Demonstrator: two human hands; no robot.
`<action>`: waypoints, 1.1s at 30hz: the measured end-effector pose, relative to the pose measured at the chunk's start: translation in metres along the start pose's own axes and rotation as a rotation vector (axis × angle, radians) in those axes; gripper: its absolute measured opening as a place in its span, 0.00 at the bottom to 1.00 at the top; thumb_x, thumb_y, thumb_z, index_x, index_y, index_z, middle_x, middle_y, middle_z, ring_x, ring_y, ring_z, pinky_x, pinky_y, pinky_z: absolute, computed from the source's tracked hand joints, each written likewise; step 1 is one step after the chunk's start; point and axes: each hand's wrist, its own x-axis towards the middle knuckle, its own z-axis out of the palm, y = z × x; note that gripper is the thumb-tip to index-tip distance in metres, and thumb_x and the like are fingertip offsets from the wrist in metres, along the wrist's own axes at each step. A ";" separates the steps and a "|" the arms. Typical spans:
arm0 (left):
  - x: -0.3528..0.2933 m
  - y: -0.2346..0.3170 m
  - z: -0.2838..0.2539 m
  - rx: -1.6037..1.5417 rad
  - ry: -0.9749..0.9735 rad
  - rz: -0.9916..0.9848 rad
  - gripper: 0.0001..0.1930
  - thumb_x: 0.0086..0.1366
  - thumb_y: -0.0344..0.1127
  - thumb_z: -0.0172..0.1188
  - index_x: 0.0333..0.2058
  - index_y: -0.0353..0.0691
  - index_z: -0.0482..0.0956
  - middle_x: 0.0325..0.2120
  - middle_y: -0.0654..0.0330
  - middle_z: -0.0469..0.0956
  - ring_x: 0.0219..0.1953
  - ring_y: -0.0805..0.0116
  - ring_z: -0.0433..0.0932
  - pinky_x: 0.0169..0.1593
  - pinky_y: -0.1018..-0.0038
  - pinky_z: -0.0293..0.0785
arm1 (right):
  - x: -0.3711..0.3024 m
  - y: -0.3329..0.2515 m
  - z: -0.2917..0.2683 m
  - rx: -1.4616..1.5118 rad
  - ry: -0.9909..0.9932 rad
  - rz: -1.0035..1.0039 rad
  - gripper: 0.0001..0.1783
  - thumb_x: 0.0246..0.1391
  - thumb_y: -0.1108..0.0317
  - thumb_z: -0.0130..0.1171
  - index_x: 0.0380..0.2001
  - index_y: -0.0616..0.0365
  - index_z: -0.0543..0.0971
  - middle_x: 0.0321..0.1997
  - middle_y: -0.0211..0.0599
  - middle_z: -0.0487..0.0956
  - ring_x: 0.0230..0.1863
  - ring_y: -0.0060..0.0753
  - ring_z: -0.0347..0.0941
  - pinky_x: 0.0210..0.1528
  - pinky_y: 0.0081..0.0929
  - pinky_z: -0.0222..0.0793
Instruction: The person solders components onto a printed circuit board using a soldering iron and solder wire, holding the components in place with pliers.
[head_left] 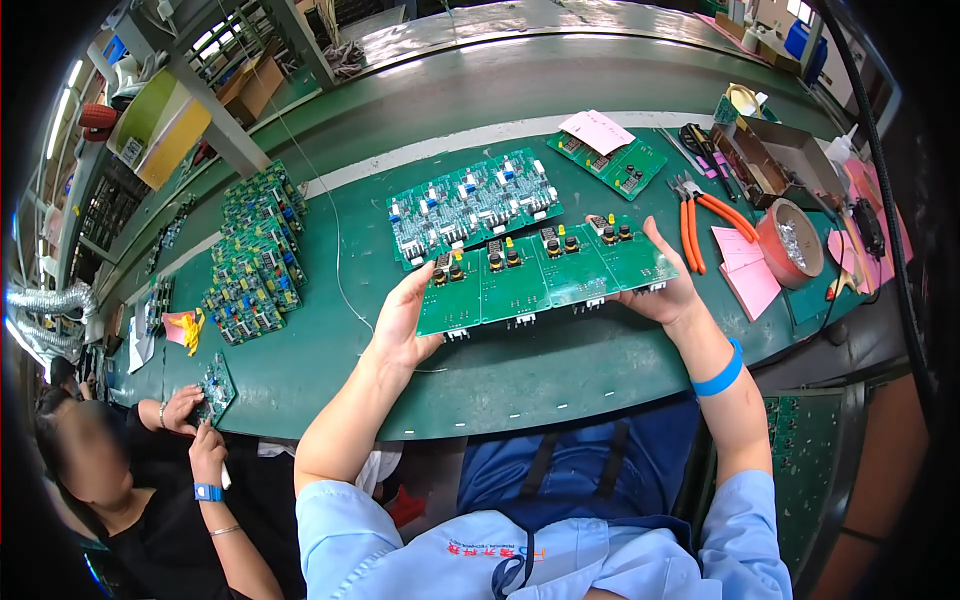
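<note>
Holding a green circuit-board panel up over the green worktop, one hand at each end. Left hand on the panel's left end, fingers curled up behind the edge, thumb in front: grip closed on the board. Right hand on the right end, fingers spread along the back edge, likewise clamped on. Panel tilted toward the wearer, approx level w/ the chest, clear of the worktop surface; looks like four boards joined in a row, each w/ black parts and yellow caps at the top.

Progress, judged only: panel in hand looks unseparated, so work on it seems at an early stage. Second populated panel lies flat just behind, w/ blue parts and heatsinks. Stack of boards well to the left, a further board w/ pink paper slip behind right. Can't tell which piles are finished vs. waiting.

Orange-handled pliers and tape roll to the right, untouched. Co-worker's hands at lower left on a separate small board.
</note>
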 end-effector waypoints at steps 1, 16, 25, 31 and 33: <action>0.000 0.000 -0.001 0.004 0.047 0.013 0.17 0.57 0.38 0.39 0.44 0.35 0.61 0.41 0.53 0.66 0.42 0.62 0.67 0.45 0.68 0.64 | 0.000 0.000 0.001 -0.001 -0.001 -0.001 0.31 0.50 0.46 0.30 0.50 0.57 0.55 0.47 0.42 0.63 0.44 0.40 0.64 0.40 0.36 0.64; -0.002 -0.003 0.008 0.121 0.005 0.106 0.22 0.56 0.34 0.41 0.50 0.39 0.51 0.45 0.55 0.60 0.46 0.61 0.62 0.47 0.64 0.62 | 0.001 0.003 -0.004 -0.007 -0.059 -0.048 0.33 0.50 0.47 0.30 0.51 0.61 0.51 0.52 0.44 0.57 0.53 0.39 0.54 0.52 0.32 0.51; 0.000 -0.001 0.005 0.104 0.014 0.100 0.16 0.56 0.33 0.41 0.44 0.39 0.57 0.41 0.55 0.64 0.43 0.62 0.66 0.43 0.65 0.66 | 0.000 0.000 -0.001 -0.010 -0.026 -0.049 0.30 0.51 0.48 0.29 0.51 0.58 0.54 0.51 0.39 0.60 0.50 0.34 0.57 0.50 0.29 0.53; -0.002 -0.002 0.004 -0.093 -0.048 0.031 0.12 0.58 0.34 0.40 0.41 0.39 0.60 0.39 0.54 0.66 0.41 0.60 0.68 0.42 0.64 0.68 | 0.003 0.001 -0.001 0.021 0.113 -0.061 0.29 0.50 0.46 0.29 0.49 0.56 0.57 0.46 0.40 0.65 0.43 0.34 0.65 0.40 0.32 0.64; 0.000 -0.002 -0.003 -0.136 -0.070 0.033 0.11 0.58 0.35 0.40 0.39 0.40 0.62 0.39 0.53 0.66 0.40 0.60 0.68 0.41 0.63 0.68 | 0.004 0.001 -0.006 0.049 0.112 -0.048 0.30 0.50 0.45 0.28 0.46 0.59 0.60 0.43 0.40 0.67 0.41 0.34 0.66 0.40 0.33 0.65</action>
